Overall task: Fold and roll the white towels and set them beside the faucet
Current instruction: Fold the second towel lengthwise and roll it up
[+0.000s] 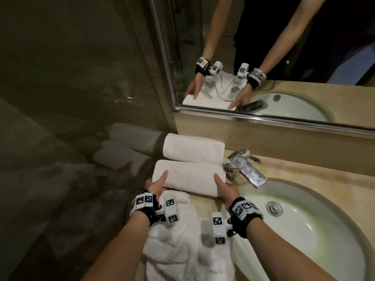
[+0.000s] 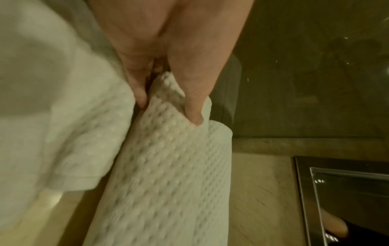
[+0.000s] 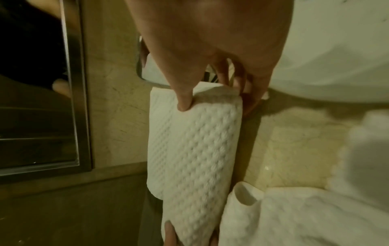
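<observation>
Head view: your left hand (image 1: 156,186) and right hand (image 1: 226,189) grip the ends of the near rolled towel (image 1: 187,179), lying against the far rolled towel (image 1: 193,149), left of the faucet (image 1: 246,169).
Left wrist view: thumb and fingers (image 2: 192,103) pinch the roll's end.
Right wrist view: thumb on top, fingers (image 3: 240,78) curl beneath.

Dim bathroom: beige stone counter (image 1: 304,175), steel-framed mirror (image 1: 263,47), white basin (image 1: 324,230).

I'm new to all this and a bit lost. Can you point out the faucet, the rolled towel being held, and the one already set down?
faucet (image 1: 248,170): head view, on the flat metal spout.
held rolled towel (image 1: 188,178): head view, middle of its top.
placed rolled towel (image 1: 193,148): head view, middle of its top.
</observation>
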`<state>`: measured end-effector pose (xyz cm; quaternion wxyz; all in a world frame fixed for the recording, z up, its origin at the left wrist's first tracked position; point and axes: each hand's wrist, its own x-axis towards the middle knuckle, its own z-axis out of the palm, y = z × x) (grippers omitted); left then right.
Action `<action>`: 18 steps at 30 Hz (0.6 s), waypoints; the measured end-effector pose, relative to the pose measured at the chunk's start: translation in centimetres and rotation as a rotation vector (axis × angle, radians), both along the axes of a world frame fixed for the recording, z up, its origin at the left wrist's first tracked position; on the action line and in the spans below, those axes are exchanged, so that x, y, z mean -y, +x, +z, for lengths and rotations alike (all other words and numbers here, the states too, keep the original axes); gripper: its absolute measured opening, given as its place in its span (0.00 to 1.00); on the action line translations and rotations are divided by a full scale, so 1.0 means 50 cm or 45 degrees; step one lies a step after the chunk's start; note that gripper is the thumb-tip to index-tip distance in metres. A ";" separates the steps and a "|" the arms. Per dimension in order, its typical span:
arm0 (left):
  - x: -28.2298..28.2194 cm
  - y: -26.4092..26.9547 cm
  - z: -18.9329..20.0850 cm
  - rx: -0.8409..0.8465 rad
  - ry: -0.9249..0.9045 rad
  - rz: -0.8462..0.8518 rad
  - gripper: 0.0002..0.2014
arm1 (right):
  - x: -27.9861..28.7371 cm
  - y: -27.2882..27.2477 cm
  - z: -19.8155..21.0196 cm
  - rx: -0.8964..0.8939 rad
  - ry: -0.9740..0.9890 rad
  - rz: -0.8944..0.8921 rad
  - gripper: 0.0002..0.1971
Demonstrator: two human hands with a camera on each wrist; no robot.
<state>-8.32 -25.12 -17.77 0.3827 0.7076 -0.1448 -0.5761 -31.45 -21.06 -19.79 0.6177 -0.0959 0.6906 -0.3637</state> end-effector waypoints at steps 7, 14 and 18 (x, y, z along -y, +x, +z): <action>0.016 -0.015 0.022 -0.109 0.176 0.044 0.43 | 0.021 0.004 0.016 0.119 0.136 0.015 0.33; 0.048 -0.018 0.012 -0.054 0.229 -0.125 0.26 | 0.024 0.025 0.006 0.256 0.059 -0.224 0.23; 0.052 -0.024 0.011 0.045 0.245 -0.118 0.24 | 0.026 0.025 -0.001 0.252 -0.008 -0.283 0.26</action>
